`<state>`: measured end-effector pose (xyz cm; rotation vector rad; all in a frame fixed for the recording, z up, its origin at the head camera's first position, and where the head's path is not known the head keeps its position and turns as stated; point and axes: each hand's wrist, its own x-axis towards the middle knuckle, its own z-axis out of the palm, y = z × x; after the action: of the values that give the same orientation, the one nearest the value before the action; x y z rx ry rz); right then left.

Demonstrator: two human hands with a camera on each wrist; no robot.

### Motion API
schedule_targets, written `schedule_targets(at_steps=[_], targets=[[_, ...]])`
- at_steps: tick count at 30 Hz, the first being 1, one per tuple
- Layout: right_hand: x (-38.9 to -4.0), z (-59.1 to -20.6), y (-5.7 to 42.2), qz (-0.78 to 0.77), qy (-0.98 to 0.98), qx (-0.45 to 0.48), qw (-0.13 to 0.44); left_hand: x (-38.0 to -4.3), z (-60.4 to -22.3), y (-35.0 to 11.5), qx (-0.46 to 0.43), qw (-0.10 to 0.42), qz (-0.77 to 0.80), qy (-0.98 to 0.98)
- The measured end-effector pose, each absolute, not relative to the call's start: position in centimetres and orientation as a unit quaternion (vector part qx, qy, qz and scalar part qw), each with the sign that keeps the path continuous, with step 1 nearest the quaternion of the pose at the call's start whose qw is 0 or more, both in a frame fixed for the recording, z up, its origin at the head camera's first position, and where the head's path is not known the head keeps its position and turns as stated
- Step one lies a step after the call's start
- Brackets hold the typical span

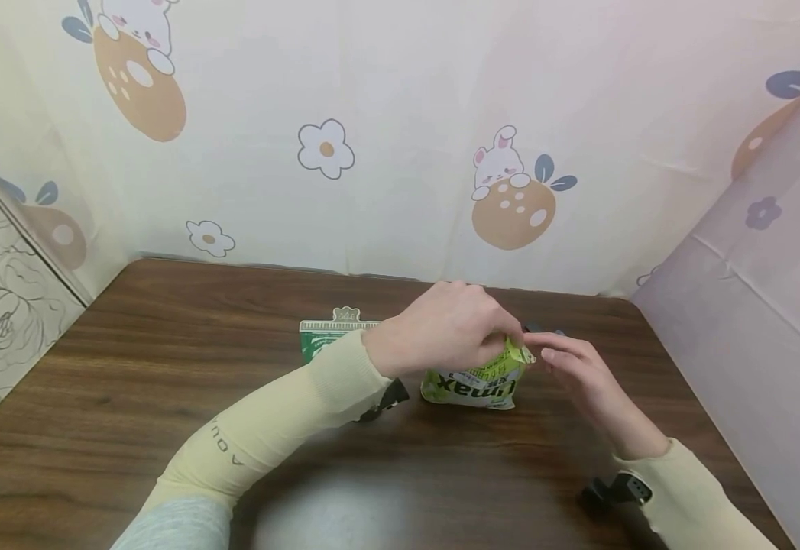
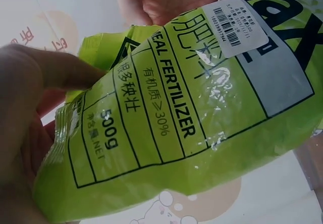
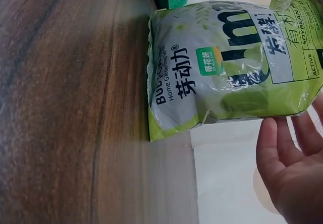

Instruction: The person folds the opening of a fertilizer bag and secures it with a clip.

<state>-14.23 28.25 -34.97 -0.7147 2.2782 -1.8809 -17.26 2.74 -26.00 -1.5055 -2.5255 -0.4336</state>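
A green and white fertilizer bag [image 1: 478, 388] is held near the table's middle right, its big lettering upside down in the head view. My left hand [image 1: 451, 327] grips its gathered top from above. In the left wrist view, the left fingers bend around the top end of the bag [image 2: 136, 133], by the "500g" print. My right hand [image 1: 592, 382] is at the bag's right side with fingers stretched out. The right wrist view shows these fingertips at the edge of the bag [image 3: 232, 67]. Whether the bag's base touches the table, I cannot tell.
Behind my left forearm lies a green package [image 1: 320, 340] with a pale clip [image 1: 347, 314] along its top, mostly hidden. Small dark items [image 1: 533, 328] show behind the bag. The brown wooden table [image 1: 186, 336] ends at a patterned curtain [image 1: 400, 191].
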Motion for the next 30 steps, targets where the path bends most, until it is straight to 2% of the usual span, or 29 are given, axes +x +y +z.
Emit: schedule_targets(at_steps=[6, 16, 22, 30], targets=[[-14.5, -35.2, 27.9, -0.608, 0.769, -0.199, 0.019, -17.1, -26.2, 2.6, -0.506, 0.093, -0.156, -0.843], [-14.6, -35.4, 27.6, -0.611, 0.765, -0.204, 0.004, -17.0, -26.3, 3.0, -0.49, 0.089, -0.138, -0.856], [-14.9, -35.5, 27.2, -0.586, 0.78, -0.218, -0.022, -17.0, -26.3, 3.1, -0.462, 0.073, -0.13, -0.874], [-15.1, -35.2, 26.6, -0.552, 0.804, -0.217, -0.052, -17.0, -26.4, 3.2, -0.437, 0.081, -0.131, -0.886]])
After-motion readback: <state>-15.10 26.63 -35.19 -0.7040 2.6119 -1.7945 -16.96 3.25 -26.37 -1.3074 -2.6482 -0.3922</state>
